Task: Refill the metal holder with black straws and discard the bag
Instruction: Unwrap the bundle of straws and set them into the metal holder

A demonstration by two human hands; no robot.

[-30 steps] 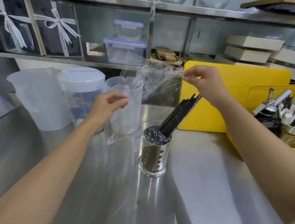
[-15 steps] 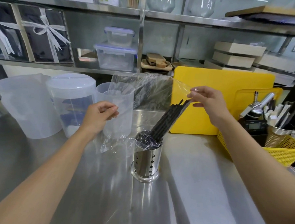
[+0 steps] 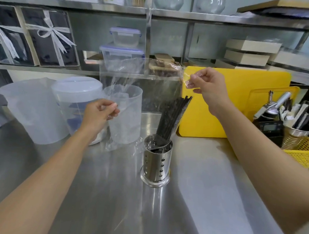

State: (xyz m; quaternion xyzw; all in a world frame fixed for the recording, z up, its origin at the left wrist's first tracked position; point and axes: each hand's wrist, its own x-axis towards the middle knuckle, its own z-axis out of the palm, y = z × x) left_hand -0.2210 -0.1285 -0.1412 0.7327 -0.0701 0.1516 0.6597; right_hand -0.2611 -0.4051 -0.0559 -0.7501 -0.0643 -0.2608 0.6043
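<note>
Metal holder (image 3: 156, 163) stands upright mid-counter on the steel counter (image 3: 97, 194), perforated wall facing the camera. Black straws (image 3: 173, 117) sit inside it, bundle leaning right, tips just below the right hand (image 3: 207, 83). Clear bag (image 3: 134, 75) is stretched over the straws between both hands; its lower end looks bunched at the holder's rim, though film glare makes that hard to confirm. Right hand pinches the bag's upper right corner, thumb and forefinger together, other fingers loosely curled. Left hand (image 3: 99, 114) pinches the bag's left edge lower down, in front of the clear measuring cup (image 3: 127, 115). Lidded pitcher (image 3: 74, 102) and a frosted jug (image 3: 28, 111) stand just left of the cup. Yellow cutting board (image 3: 239, 103) stands on edge behind and right of the holder, close to the straw tips. Yellow basket (image 3: 302, 151) with utensils at the far right edge. Counter in front of the holder and to both sides near the camera is bare steel, open between the forearms.
</note>
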